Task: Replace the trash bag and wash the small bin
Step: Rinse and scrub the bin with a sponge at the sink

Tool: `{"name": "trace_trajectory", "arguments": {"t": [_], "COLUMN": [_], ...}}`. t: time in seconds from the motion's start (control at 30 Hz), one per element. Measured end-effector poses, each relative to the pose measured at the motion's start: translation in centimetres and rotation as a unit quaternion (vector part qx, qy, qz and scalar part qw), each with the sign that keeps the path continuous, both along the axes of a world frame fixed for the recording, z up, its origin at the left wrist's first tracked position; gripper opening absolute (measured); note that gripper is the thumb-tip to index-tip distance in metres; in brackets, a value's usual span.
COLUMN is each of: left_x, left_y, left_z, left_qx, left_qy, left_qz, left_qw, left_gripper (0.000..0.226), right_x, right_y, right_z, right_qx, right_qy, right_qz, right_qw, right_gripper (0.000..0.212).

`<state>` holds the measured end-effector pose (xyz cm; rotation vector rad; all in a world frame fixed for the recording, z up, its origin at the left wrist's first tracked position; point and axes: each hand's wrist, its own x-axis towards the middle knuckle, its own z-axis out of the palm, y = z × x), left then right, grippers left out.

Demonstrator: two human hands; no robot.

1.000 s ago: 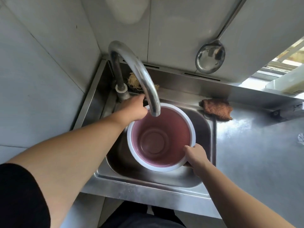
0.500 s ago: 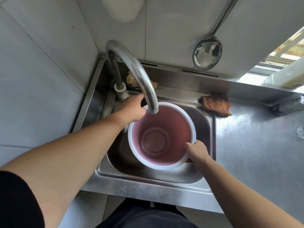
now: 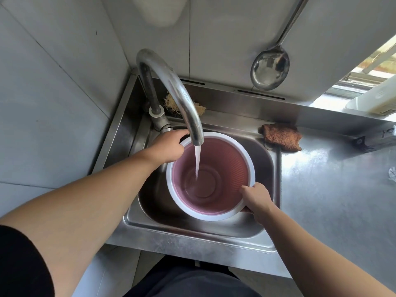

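Ladle [image 3: 270,69] hangs on wall; brown cloth [image 3: 281,136] on counter [image 3: 334,189] nr sink.

Left hand [image 3: 167,146] fingers hidden behind faucet [image 3: 171,91]

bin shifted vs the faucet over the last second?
No. The bin sits under the faucet spout as before, its rim by the sink right wall; only water now runs into it.
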<state>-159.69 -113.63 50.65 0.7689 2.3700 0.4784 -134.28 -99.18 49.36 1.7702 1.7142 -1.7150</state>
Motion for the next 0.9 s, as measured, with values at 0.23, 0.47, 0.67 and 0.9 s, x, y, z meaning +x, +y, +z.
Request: {"name": "trace_trajectory", "arguments": {"t": [0.23, 0.47, 0.67, 0.9], "left_x": [0.22, 0.45, 0.48, 0.67], "left_y": [0.02, -0.04, 0.01, -0.02], "left_z": [-0.04, 0.16, 0.29, 0.55], "left_qx": [-0.011, -0.007, -0.014, -0.006], "left_qy": [0.012, 0.008, 0.006, -0.012], "left_qz": [0.006, 0.011, 0.019, 0.025], "left_qw": [1.0, 1.0, 1.0, 1.0], "left_gripper": [0.06, 0.059, 0.057, 0.056], "right_x": [-0.11, -0.12, -0.1, -0.06], "right_y": [0.13, 0.13, 0.14, 0.04], "right_z": [-0.04, -0.02, -0.08, 0.16], "right_qx": [-0.002, -0.005, -0.008, -0.013], "right_qy": [-0.008, -0.01, -0.013, -0.001], "right_qz": [0.013, 0.018, 0.014, 0.01], "right_qw": [1.0, 1.0, 1.0, 1.0], "right_gripper": [0.012, 0.017, 0.017, 0.021]}}
